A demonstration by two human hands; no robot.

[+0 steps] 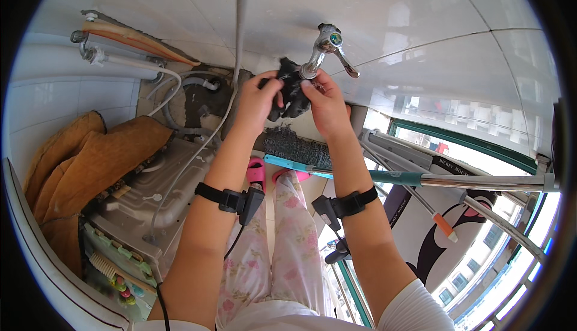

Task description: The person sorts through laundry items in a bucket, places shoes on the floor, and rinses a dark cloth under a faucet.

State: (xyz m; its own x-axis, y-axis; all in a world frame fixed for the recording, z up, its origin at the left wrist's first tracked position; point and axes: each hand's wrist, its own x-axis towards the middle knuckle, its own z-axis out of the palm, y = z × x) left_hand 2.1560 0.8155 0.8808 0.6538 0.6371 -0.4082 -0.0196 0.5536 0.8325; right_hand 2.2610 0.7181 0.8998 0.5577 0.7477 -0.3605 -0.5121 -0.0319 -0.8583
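Under the spout of a chrome wall tap, a wet-looking black cloth is stretched between my two hands. My left hand grips its left side, thumb on top. At the right, my right hand pinches the cloth close to the spout's mouth. The tap's lever points down to the right. Whether water runs is hard to tell, though pale streaks show on the cloth. Just below, a dark shaggy mop head lies near the floor.
A turquoise and steel pole crosses beneath my right forearm. Left stands a grey metal appliance top with a brown padded cover folded on it. A thin grey hose hangs from above. Ironing-board-like panels lean right by the window.
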